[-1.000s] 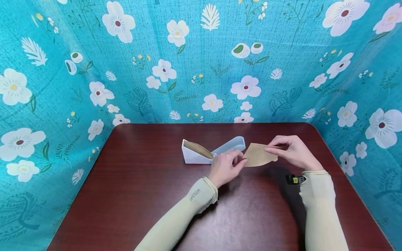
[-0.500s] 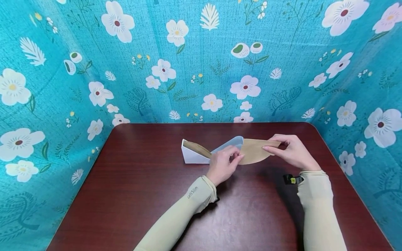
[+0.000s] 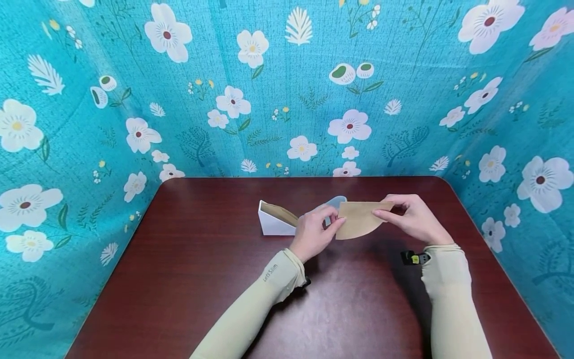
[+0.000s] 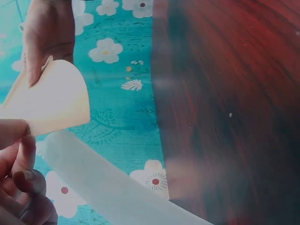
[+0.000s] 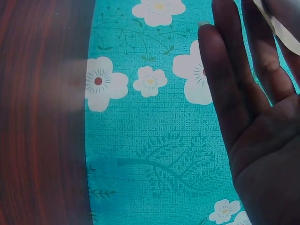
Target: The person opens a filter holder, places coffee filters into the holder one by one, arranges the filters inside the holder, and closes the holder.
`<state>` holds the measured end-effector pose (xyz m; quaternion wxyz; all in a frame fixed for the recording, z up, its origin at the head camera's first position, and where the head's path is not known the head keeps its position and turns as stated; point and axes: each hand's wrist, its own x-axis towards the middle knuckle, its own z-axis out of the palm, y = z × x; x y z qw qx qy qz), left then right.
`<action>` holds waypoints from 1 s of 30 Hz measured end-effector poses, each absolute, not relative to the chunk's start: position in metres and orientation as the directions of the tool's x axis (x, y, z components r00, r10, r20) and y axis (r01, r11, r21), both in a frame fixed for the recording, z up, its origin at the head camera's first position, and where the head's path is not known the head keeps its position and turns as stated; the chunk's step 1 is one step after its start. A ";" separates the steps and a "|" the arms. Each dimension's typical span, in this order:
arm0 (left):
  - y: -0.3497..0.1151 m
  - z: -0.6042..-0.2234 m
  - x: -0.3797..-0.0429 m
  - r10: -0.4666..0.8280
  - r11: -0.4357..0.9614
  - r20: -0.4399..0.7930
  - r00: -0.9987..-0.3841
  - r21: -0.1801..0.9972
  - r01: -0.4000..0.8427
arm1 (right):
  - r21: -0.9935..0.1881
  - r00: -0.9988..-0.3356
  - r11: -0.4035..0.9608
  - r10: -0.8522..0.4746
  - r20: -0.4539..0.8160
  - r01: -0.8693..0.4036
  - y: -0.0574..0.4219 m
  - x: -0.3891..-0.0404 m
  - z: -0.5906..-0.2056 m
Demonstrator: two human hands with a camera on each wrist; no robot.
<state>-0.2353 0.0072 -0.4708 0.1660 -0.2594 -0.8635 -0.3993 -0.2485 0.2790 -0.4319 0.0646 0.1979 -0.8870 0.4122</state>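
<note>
A brown paper coffee filter (image 3: 358, 222) is stretched between my two hands above the table. Thumb and forefinger of my left hand (image 3: 311, 233) pinch its left edge; the other fingers of that hand are curled in. At the opposite end, my right hand (image 3: 412, 217) pinches the filter between thumb and fingers. The left wrist view shows its rounded side (image 4: 56, 98) and a fold near the right thumb. Left of the hands stands a white holder (image 3: 274, 227) with more brown filters (image 3: 279, 213) inside. Its clear lid (image 3: 337, 200) is swung out, partly hidden behind my left hand.
The dark red wooden table (image 3: 193, 279) reaches back to a blue flowered curtain (image 3: 269, 99) that surrounds it on the sides and back. In the left wrist view the translucent lid (image 4: 103, 173) extends below the filter.
The filter has turned so that its straight edge lies along the top and its curve faces down. Both hands have shifted slightly left, still holding it.
</note>
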 end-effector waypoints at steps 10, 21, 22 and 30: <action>0.004 -0.471 -0.238 0.263 0.501 0.503 -0.823 0.658 0.562 | -0.719 -0.935 0.597 -0.243 0.260 -0.355 0.274 -0.247 -0.435; -0.001 -0.466 -0.240 0.245 0.512 0.538 -0.806 0.635 0.579 | -0.719 -0.930 0.595 -0.297 0.218 -0.359 0.271 -0.249 -0.434; -0.001 -0.466 -0.241 0.245 0.513 0.537 -0.807 0.635 0.578 | -0.721 -0.931 0.595 -0.293 0.218 -0.356 0.270 -0.249 -0.435; 0.000 -0.467 -0.242 0.215 0.483 0.535 -0.817 0.669 0.565 | -0.735 -0.937 0.588 -0.283 0.206 -0.339 0.271 -0.249 -0.439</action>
